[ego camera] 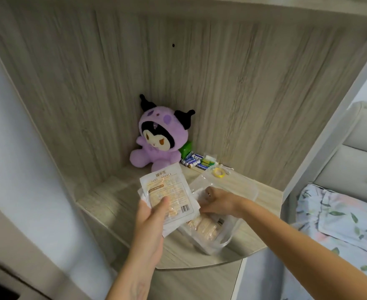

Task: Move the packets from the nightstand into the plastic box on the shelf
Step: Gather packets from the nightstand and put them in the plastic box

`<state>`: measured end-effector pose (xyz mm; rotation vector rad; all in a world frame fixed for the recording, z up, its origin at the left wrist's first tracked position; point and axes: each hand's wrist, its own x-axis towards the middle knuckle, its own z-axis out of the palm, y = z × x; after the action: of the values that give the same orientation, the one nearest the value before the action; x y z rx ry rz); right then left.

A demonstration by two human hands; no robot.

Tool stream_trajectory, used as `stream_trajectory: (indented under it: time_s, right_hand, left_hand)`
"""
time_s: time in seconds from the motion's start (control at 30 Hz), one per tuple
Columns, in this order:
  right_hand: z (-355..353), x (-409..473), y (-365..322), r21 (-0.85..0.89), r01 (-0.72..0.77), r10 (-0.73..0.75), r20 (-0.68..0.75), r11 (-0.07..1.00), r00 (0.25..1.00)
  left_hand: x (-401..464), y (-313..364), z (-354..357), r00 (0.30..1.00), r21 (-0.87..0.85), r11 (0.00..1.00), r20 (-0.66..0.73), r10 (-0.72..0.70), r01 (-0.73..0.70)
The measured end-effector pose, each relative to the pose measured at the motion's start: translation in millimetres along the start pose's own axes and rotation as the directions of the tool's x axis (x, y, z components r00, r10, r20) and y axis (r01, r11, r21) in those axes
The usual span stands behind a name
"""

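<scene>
A pale wood-grain shelf [117, 198] is seen from above, w/ a clear rectangular plastic box [246, 188] set near its front right edge. A small stack of flat white hand-warmer packets [169, 191] w/ beige printed panels is held up over the shelf's front edge, just left of the box, by the left hand [150, 224]; thumb pressed on the top packet, fingers curled behind. The right hand [219, 201] is reached into the box, fingers bunched on a white packet inside; grip can't be told exactly. More beige packets [203, 227] lie in the box's near end. At the back corner a purple plush doll [156, 139] is sat, w/ blue and green batteries [196, 161] beside it and a yellow tape roll [219, 172] toward the right edge.
</scene>
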<state>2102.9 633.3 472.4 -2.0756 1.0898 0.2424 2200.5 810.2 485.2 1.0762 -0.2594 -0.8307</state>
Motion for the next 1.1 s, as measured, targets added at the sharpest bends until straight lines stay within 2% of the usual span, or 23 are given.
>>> stream_trajectory:
  time_s: [0.13,0.27,0.3,0.37,0.43,0.5,0.53,0.57,0.67,0.7,0.77,0.8,0.83,0.87,0.9,0.93,1.0,1.1]
  right_hand:
    - [4.5,-0.3,-3.7,-0.114,0.063,-0.067,-0.036,0.992,0.997]
    - [9.5,-5.5,-13.6,-0.395,0.179,-0.176,0.045,0.901,0.983]
    - [10.7,-5.3,-13.5,-0.420,0.177,-0.160,0.076,0.890,0.984]
    - [11.3,-3.2,-9.0,-0.429,0.165,-0.112,0.145,0.888,0.983]
    - [9.5,-1.9,-4.8,-0.348,0.205,-0.160,0.155,0.915,0.975]
    - [3.9,-1.4,-5.7,-0.206,0.219,-0.232,-0.037,0.954,0.972]
    - [2.1,-0.6,-6.1,-0.176,0.218,-0.245,-0.147,0.960,0.958]
    - [0.8,1.5,-5.5,-0.184,0.238,-0.273,-0.195,0.954,0.942]
    - [5.3,7.1,-2.8,-0.299,0.255,-0.292,-0.087,0.920,0.952]
    - [6.1,8.0,-2.3,-0.303,0.249,-0.288,-0.089,0.920,0.954]
    - [-1.6,4.6,-6.0,-0.248,0.255,-0.314,-0.237,0.935,0.919]
    - [-9.2,-1.7,-10.8,-0.135,0.284,-0.314,-0.344,0.949,0.885]
    - [-17.6,-10.2,-16.6,0.053,0.327,-0.282,-0.391,0.943,0.876]
    - [-25.5,-19.8,-23.2,0.274,0.359,-0.249,-0.364,0.892,0.897]
    - [-32.6,-29.6,-29.6,0.475,0.348,-0.243,-0.270,0.808,0.932]
    - [-36.3,-38.0,-34.5,0.562,0.323,-0.271,-0.177,0.762,0.946]
    - [-31.9,-47.6,-40.1,0.521,0.379,-0.374,-0.121,0.765,0.920]
    - [-23.6,-46.2,-38.1,0.450,0.452,-0.414,-0.185,0.771,0.891]
  left_hand:
    - [0.3,-1.4,3.1,1.000,0.014,1.000,-0.010,0.008,-0.007]
    - [1.8,-1.4,4.7,1.000,0.028,0.999,-0.003,0.019,-0.019]
    - [2.3,-1.4,4.6,1.000,0.029,0.999,-0.001,0.022,-0.022]
    - [3.5,-1.2,4.7,1.000,0.030,0.999,-0.002,0.026,-0.026]
    - [4.5,-1.5,5.0,1.000,0.027,0.999,-0.007,0.028,-0.028]
    - [4.4,-1.4,6.1,0.999,0.018,0.999,-0.008,0.032,-0.032]
    - [3.9,-1.1,7.1,0.999,0.018,0.999,-0.005,0.033,-0.033]
    - [3.8,-1.2,8.0,1.000,0.021,0.999,-0.004,0.031,-0.031]
    - [2.5,0.0,10.1,1.000,0.029,0.999,-0.008,0.023,-0.023]
    - [2.3,0.8,10.0,1.000,0.030,0.999,-0.010,0.021,-0.020]
    - [1.8,2.7,8.9,1.000,0.032,0.999,-0.007,0.022,-0.022]
    - [1.9,3.6,8.0,1.000,0.037,0.999,-0.001,0.026,-0.026]
    - [2.4,4.4,7.8,0.999,0.049,0.998,0.010,0.030,-0.031]
    - [2.5,4.9,8.8,0.999,0.060,0.998,0.025,0.035,-0.036]
    - [2.8,4.7,11.0,0.998,0.071,0.997,0.044,0.040,-0.043]
    - [2.6,3.9,14.6,0.997,0.086,0.995,0.063,0.043,-0.049]
    - [1.3,0.6,24.1,0.994,0.149,0.987,0.097,0.044,-0.058]
    - [-1.1,-4.9,34.3,0.984,0.313,0.949,0.177,-0.006,-0.051]
